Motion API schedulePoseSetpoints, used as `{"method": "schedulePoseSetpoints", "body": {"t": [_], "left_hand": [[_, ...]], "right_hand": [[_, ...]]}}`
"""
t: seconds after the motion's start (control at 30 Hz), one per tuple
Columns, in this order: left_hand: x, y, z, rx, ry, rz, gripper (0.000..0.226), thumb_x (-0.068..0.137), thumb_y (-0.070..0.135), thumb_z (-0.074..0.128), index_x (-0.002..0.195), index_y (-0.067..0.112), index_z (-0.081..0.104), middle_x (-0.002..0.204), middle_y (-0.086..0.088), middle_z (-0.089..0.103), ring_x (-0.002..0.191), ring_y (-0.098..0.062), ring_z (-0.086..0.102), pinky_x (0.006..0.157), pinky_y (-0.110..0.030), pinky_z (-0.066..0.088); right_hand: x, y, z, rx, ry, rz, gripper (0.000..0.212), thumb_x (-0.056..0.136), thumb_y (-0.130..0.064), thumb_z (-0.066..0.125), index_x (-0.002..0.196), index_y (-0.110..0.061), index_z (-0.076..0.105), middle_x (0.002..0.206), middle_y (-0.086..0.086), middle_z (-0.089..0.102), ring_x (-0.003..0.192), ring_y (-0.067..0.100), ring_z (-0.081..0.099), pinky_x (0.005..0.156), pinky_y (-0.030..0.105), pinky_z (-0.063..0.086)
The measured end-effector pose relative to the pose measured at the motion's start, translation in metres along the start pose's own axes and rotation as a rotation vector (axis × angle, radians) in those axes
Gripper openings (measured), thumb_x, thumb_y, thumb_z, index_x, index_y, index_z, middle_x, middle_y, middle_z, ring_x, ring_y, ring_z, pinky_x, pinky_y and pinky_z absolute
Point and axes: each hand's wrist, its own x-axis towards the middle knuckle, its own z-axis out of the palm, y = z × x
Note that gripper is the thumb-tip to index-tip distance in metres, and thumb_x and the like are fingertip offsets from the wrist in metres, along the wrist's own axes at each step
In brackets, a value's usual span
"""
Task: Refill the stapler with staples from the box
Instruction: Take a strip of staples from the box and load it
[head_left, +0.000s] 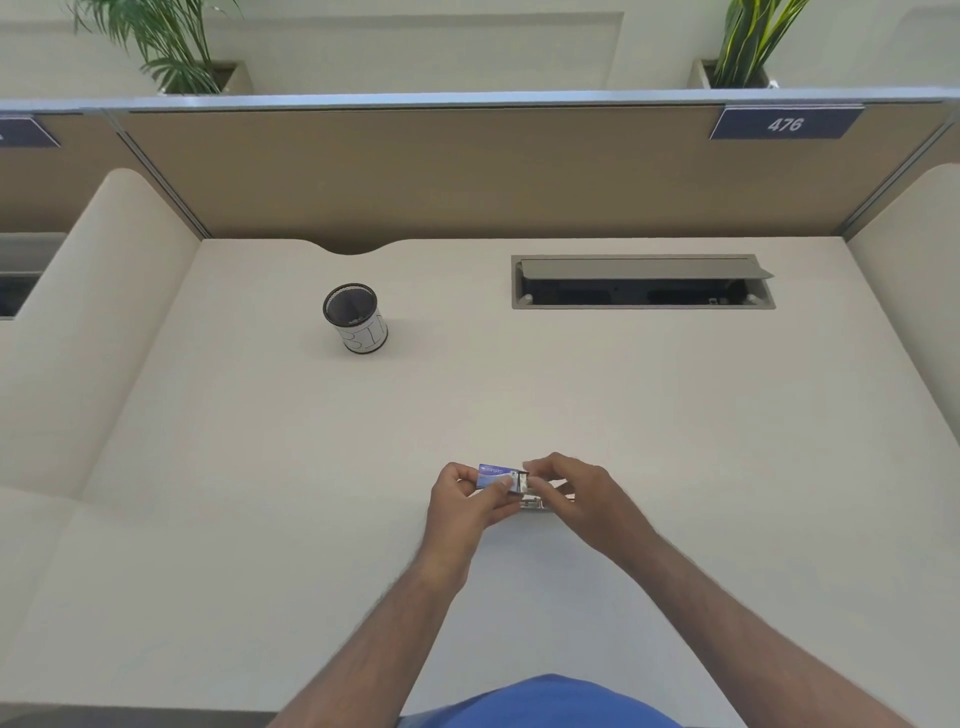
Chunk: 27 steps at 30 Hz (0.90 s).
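Both hands are raised just above the near middle of the table (675, 415). The left hand (462, 501) is closed around the box (496, 475), a small blue-and-white carton held with its long axis running left to right and its open end facing right. The right hand (576, 493) is pinched at that open end, thumb and forefinger closed on what appears to be the inner tray or a strip of staples; the item is too small to identify with certainty. The stapler (537, 503) shows only as a sliver of metal directly beneath the hands, mostly hidden by them; whether it is open cannot be determined. Judgement: the step in hand is drawing staples out of the box. The governing relation is that the box mouth points toward the right hand, so the withdrawal should run rightward along the box's long axis, and the stapler lies immediately below, nearer the right hand. A mesh cup (356, 319) stands well apart at the far left.
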Motion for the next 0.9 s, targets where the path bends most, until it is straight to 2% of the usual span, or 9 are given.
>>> {"method": "schedulePoseSetpoints", "body": {"t": [0.1, 0.2, 0.37, 0.6, 0.73, 0.9], "left_hand": [[0.001, 0.0, 0.001, 0.026, 0.015, 0.013, 0.029, 0.099, 0.005, 0.08, 0.108, 0.0, 0.053, 0.117, -0.033, 0.077, 0.098, -0.038, 0.085, 0.092, -0.045, 0.069], [0.002, -0.001, 0.001, 0.054, 0.021, 0.03, 0.04, 0.097, 0.008, 0.083, 0.109, -0.009, 0.049, 0.118, -0.034, 0.076, 0.097, -0.037, 0.085, 0.086, -0.038, 0.07], [0.001, -0.007, 0.003, 0.071, 0.027, 0.053, 0.044, 0.094, 0.013, 0.086, 0.106, -0.007, 0.049, 0.113, -0.028, 0.077, 0.096, -0.031, 0.086, 0.08, -0.028, 0.069], [0.0, -0.01, 0.004, 0.082, 0.064, 0.05, 0.042, 0.094, 0.014, 0.086, 0.106, -0.007, 0.052, 0.111, -0.023, 0.078, 0.098, -0.028, 0.086, 0.08, -0.026, 0.068], [0.001, -0.011, 0.004, 0.082, 0.068, 0.056, 0.04, 0.095, 0.012, 0.085, 0.106, -0.007, 0.051, 0.111, -0.023, 0.078, 0.097, -0.028, 0.086, 0.078, -0.025, 0.068], [0.002, -0.013, 0.003, 0.074, 0.067, 0.048, 0.04, 0.095, 0.012, 0.085, 0.105, -0.006, 0.05, 0.112, -0.025, 0.077, 0.095, -0.029, 0.086, 0.078, -0.024, 0.067]], "right_hand": [[0.002, 0.0, 0.001, -0.195, 0.069, -0.041, 0.015, 0.103, -0.029, 0.068, 0.116, -0.027, 0.074, 0.109, -0.023, 0.075, 0.102, 0.0, 0.07, 0.084, 0.028, 0.061], [0.004, -0.002, 0.001, -0.305, 0.099, -0.07, 0.005, 0.101, -0.036, 0.069, 0.102, -0.031, 0.071, 0.116, -0.023, 0.073, 0.105, 0.002, 0.068, 0.083, 0.032, 0.062], [0.006, -0.006, 0.004, -0.341, 0.142, -0.035, 0.017, 0.099, -0.047, 0.068, 0.091, -0.032, 0.067, 0.12, -0.023, 0.073, 0.11, 0.004, 0.068, 0.081, 0.033, 0.062], [0.008, -0.011, 0.007, -0.359, 0.136, 0.045, 0.009, 0.097, -0.036, 0.068, 0.089, -0.032, 0.065, 0.126, -0.022, 0.072, 0.115, 0.008, 0.067, 0.085, 0.032, 0.055], [0.01, -0.016, 0.007, -0.398, 0.132, 0.046, 0.004, 0.096, -0.032, 0.066, 0.094, -0.028, 0.067, 0.126, -0.02, 0.072, 0.112, 0.01, 0.068, 0.078, 0.029, 0.053], [0.011, -0.02, 0.005, -0.479, 0.091, 0.02, 0.007, 0.098, -0.031, 0.063, 0.097, -0.025, 0.067, 0.122, -0.018, 0.071, 0.108, 0.012, 0.067, 0.071, 0.031, 0.054]]}}
